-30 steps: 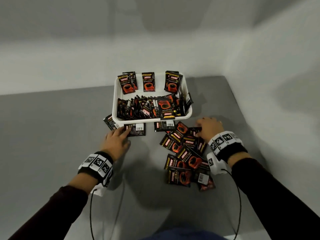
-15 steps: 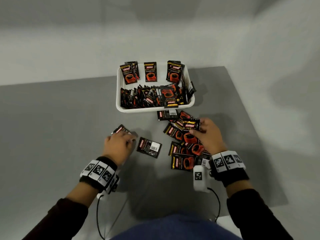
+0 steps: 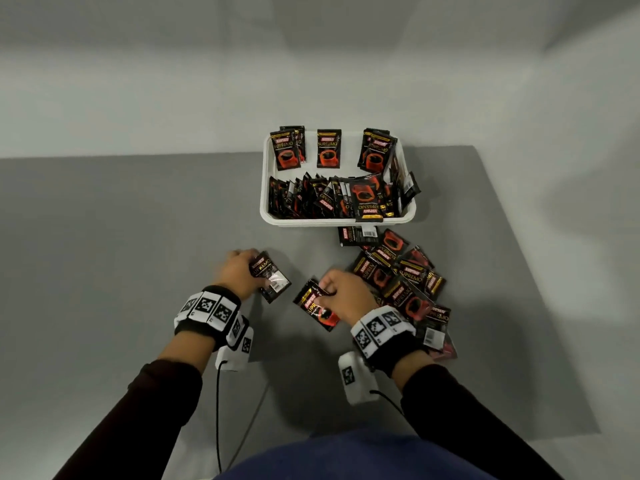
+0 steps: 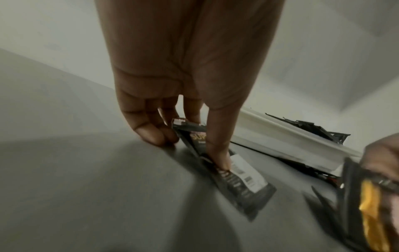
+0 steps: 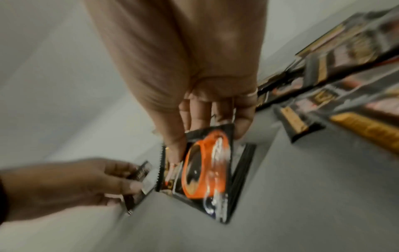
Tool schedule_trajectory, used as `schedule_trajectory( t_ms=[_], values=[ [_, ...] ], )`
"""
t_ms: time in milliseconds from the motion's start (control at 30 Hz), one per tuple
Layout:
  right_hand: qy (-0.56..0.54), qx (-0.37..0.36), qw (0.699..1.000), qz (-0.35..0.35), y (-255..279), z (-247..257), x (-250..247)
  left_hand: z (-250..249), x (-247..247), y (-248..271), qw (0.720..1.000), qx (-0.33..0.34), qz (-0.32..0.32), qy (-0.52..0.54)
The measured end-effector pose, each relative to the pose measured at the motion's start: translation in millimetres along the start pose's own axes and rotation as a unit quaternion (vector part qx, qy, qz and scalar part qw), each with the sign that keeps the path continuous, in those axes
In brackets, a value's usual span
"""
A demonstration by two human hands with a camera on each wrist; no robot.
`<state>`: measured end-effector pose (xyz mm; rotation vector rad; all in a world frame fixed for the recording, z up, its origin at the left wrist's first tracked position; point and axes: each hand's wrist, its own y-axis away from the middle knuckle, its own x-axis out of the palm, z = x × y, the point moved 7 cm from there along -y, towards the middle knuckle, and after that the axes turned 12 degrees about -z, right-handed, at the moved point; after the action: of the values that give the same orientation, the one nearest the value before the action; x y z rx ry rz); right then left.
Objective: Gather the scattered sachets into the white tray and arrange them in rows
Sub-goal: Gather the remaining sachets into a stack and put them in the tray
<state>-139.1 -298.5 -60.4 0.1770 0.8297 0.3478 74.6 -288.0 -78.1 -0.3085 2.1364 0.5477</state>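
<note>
Since half a second ago we've lifted sachets: left hand point(image 3: 239, 271) now pinches two sachets point(image 3: 269, 277), right hand point(image 3: 341, 294) grips one sachet point(image 3: 317, 306). Pile point(image 3: 398, 275) waits right, just near the tray point(image 3: 265, 188); loading comes next.

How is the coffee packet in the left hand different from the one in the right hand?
The black coffee sachet in the left hand shows a white barcode label near its bottom; the black coffee sachet in the right hand shows its orange cup picture. The left hand presses its sachet against the grey table; the right hand pinches its sachet, tilted. Both are the same black Supremo packets, outside the white plastic tray.
</note>
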Motion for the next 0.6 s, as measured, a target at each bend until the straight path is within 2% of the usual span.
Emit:
schedule_trajectory(
  t_ms=[100,167,300,367,467,533,600],
  values=[
    [0.134,-0.055,0.989,-0.04,-3.3,13.7,7.2,3.3,-10.1,9.6,0.998,0.021,-0.017,0.051],
    [0.19,-0.064,0.978,-0.053,-2.0,18.6,9.8,13.1,-20.8,20.0,0.994,0.013,-0.046,0.102],
    [0.183,-0.034,0.981,-0.058,0.8,19.7,11.6,31.3,-41.6,47.9,0.967,-0.013,-0.112,0.226],
    [0.185,-0.029,0.981,-0.052,-1.5,19.0,9.5,32.0,-51.9,61.6,0.952,0.009,-0.149,0.269],
    [0.217,-0.03,0.975,-0.026,-7.4,14.8,7.6,28.6,-61.0,76.3,0.942,0.047,-0.193,0.271],
    [0.238,-0.023,0.971,-0.022,-10.0,11.7,4.7,27.6,-61.6,83.5,0.935,0.031,-0.192,0.297],
    [0.227,-0.004,0.974,-0.019,-9.9,7.1,2.0,24.7,-57.8,90.0,0.935,0.005,-0.16,0.315]
  ],
)
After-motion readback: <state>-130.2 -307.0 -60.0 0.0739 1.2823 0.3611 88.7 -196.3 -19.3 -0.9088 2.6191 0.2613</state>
